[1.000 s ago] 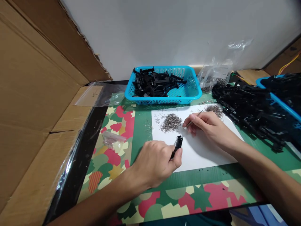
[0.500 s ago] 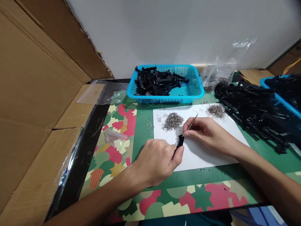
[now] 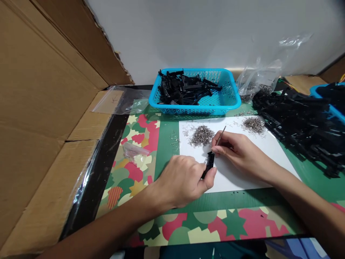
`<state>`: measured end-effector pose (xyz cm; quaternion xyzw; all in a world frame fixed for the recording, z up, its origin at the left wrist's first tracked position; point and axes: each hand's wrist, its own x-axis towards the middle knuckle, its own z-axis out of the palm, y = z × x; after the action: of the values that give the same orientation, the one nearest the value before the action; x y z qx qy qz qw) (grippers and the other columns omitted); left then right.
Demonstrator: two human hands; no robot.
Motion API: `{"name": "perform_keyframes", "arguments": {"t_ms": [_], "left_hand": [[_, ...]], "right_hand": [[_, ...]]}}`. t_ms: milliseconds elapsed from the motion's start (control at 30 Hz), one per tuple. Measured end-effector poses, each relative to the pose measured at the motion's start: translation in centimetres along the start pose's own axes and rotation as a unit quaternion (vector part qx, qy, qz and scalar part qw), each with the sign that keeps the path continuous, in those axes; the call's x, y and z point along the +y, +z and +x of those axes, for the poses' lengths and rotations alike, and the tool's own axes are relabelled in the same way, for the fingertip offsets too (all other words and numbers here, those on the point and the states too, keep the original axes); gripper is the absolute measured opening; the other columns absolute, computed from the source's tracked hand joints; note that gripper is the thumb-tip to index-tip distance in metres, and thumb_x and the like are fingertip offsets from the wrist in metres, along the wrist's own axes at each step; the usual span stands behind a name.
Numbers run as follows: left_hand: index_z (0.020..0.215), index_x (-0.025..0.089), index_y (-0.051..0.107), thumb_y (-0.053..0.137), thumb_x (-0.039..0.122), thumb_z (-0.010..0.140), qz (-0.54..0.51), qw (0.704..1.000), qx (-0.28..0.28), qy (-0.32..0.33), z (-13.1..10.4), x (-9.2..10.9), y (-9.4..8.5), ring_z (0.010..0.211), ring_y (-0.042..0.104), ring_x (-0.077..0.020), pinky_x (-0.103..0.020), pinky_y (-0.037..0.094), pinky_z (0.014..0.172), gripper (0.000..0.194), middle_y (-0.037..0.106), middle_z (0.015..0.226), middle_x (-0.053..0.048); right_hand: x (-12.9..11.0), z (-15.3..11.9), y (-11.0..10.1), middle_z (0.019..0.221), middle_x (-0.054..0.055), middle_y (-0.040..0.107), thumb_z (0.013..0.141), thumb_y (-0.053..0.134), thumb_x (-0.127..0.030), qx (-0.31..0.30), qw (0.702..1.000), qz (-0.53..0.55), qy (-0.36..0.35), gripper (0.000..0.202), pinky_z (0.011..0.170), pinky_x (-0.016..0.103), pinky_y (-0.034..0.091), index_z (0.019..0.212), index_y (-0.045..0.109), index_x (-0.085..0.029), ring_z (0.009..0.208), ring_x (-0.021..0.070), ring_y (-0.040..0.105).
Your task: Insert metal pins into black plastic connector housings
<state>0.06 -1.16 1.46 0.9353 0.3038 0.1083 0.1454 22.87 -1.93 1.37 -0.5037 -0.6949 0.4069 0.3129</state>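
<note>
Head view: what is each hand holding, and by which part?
Left hand: a black plastic part, by its near end. Right hand: a thin pointed tool, by its lower portion.

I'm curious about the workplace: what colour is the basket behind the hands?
The basket is bright blue, seen best in the head view.

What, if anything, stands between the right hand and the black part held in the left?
Nothing visible does: the right hand, holding a thin tool, is right at the upper end of the black part in the left hand.
</note>
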Motion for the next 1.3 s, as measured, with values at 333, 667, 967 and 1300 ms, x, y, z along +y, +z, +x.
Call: {"name": "perform_keyframes", "arguments": {"t_ms": [333, 667, 967, 1300], "left_hand": [[0.068, 0.017, 0.068, 0.011, 0.048, 0.118, 0.048, 0.998, -0.028, 0.036, 0.1, 0.0, 0.1, 0.052, 0.059, -0.0234, -0.036, 0.017, 0.056, 0.082, 0.069, 0.06, -0.009], [0.068, 0.017, 0.068, -0.001, 0.051, 0.117, 0.037, 0.998, -0.037, 0.03, 0.0, -0.1, -0.2, 0.051, 0.054, -0.022, -0.035, 0.017, 0.056, 0.09, 0.066, 0.059, -0.009], [0.061, 0.02, 0.055, 0.014, 0.043, 0.118, -0.035, 0.999, -0.004, 0.011, -0.1, -0.7, -0.5, 0.05, 0.044, -0.0178, -0.033, 0.022, 0.056, 0.073, 0.052, 0.055, -0.001], [0.08, 0.02, 0.062, 0.028, 0.055, 0.116, -0.325, 0.928, 0.082, -0.159, -0.2, -1.3, -1.3, 0.07, 0.058, -0.0195, -0.031, 0.04, 0.065, 0.061, 0.059, 0.074, -0.002]], "right_hand": [[-0.1, 0.2, 0.2, 0.084, 0.0, 0.071, 0.103, 0.061, -0.015, 0.002, 1.0, -0.026, -0.009, 0.011, 0.07, 0.026, 0.045, 0.093, 0.064, -0.02, 0.075, 0.0154, 0.064], [-0.2, 0.5, 0.5, 0.084, 0.001, 0.074, 0.1, 0.062, -0.012, 0.01, 0.998, -0.064, -0.001, 0.012, 0.07, 0.028, 0.044, 0.092, 0.065, -0.019, 0.076, 0.0172, 0.067], [0.2, 1.1, 0.3, 0.08, 0.0, 0.065, 0.104, 0.061, -0.028, 0.049, 0.993, 0.104, 0.004, 0.015, 0.069, 0.028, 0.044, 0.092, 0.062, -0.019, 0.074, 0.0161, 0.061], [0.1, 1.5, -0.8, 0.083, 0.002, 0.064, 0.106, 0.05, -0.023, 0.067, 0.995, 0.067, -0.013, 0.021, 0.072, 0.03, 0.043, 0.087, 0.058, -0.02, 0.076, 0.017, 0.057]]}}
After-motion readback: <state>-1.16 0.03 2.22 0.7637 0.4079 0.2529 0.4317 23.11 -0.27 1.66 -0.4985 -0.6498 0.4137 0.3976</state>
